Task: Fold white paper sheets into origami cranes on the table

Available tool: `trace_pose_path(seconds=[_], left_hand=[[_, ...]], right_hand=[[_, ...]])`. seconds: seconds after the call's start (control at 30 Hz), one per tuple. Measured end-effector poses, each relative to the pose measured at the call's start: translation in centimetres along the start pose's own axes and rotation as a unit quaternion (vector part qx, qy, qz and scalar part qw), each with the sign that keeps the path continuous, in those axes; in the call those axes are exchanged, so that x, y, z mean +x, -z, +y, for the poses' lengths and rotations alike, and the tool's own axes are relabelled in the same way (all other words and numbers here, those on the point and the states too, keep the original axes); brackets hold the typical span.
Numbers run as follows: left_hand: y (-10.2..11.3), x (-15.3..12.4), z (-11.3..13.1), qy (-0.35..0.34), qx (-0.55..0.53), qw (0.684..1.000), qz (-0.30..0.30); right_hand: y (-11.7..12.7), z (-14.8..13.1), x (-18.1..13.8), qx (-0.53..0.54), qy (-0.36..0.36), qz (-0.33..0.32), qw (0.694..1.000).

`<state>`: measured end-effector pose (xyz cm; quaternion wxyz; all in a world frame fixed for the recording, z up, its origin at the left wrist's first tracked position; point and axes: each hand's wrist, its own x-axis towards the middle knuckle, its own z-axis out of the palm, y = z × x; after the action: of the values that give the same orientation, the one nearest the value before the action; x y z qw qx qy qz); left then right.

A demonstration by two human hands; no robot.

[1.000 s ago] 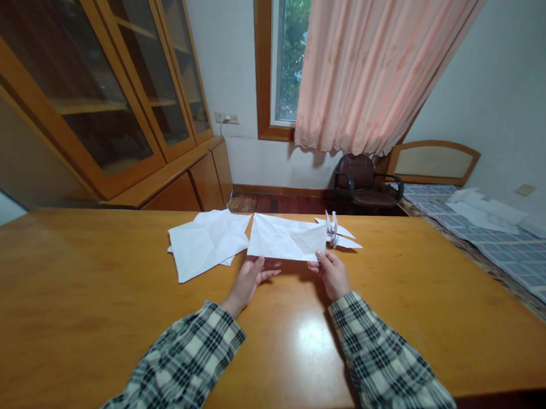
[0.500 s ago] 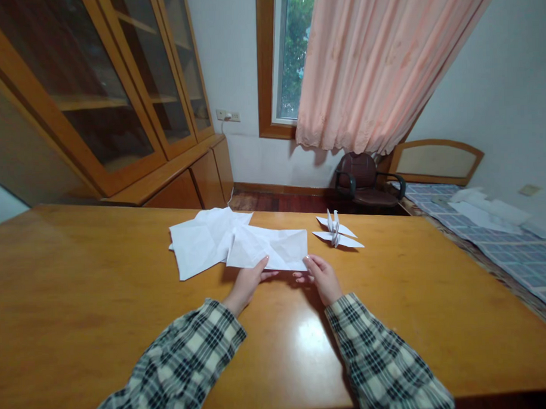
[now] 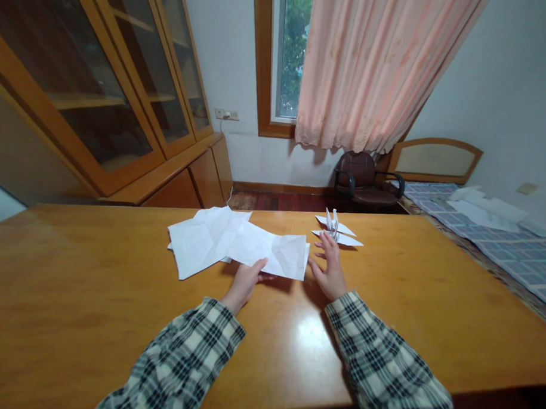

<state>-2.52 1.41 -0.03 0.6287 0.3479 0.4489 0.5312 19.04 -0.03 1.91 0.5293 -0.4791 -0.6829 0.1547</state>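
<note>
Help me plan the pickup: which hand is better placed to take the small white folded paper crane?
Right, probably. The right hand is open, its fingertips just short of the small white folded paper crane; the left hand grips the creased white paper sheet.

A single head-worn camera is looking forward and down across the wooden surface (image 3: 79, 306) from its near edge. It is facing the far wall, taking in the window (image 3: 290, 55), with the cabinet (image 3: 108, 97) far left and the bed (image 3: 502, 238) right. Both plaid sleeves are entering from the bottom, close beneath the lens.
</note>
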Motion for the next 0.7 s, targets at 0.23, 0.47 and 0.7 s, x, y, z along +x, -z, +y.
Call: trace_pose_path(seconds=[0.23,0.47,0.7], left_hand=[[-0.3,-0.3,0.4,0.024,0.042,0.999,-0.008],[-0.3,-0.4,0.7,0.028,0.034,0.999,-0.021],[-0.4,-0.6,1.1,0.02,0.008,0.999,-0.034]], right_hand=[[0.6,-0.6,0.1,-0.202,0.142,-0.064,0.967],[1.0,-0.4,0.4,-0.22,0.159,-0.071,0.96],[1.2,-0.2,0.5,-0.208,0.175,-0.078,0.959]])
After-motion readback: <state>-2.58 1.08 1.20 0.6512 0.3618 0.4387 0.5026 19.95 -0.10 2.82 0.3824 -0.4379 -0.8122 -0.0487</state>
